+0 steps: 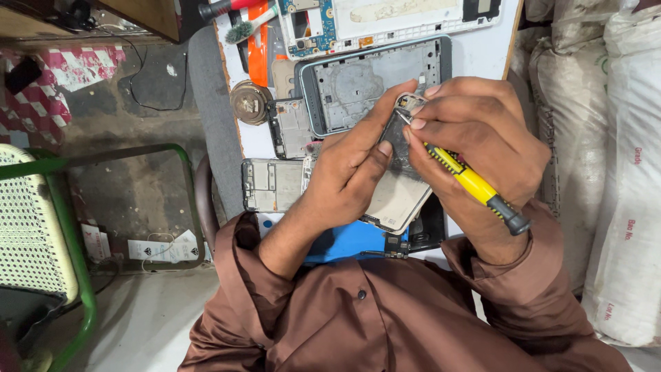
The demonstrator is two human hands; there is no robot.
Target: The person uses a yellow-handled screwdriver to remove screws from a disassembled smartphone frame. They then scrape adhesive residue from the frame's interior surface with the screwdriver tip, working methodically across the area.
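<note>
My left hand (351, 169) grips an opened phone body (399, 193), tilted up off the white worktable (482, 52); thumb and fingers press its upper part. My right hand (482, 138) holds a yellow-and-black screwdriver (478, 187), tip pointing at the phone's top corner near the camera area (407, 103), while its fingers also pinch that corner. The handle sticks out to the lower right. Brown sleeves cover both forearms.
Other phone frames lie on the table: a grey one (372, 83), a small one (292, 127), a silver one (272, 184). A circuit board panel (385, 21), brush (241, 31), orange tool (258, 48), round tape roll (249, 102), blue mat (351, 241). Sacks (606, 172) right; green chair (41, 227) left.
</note>
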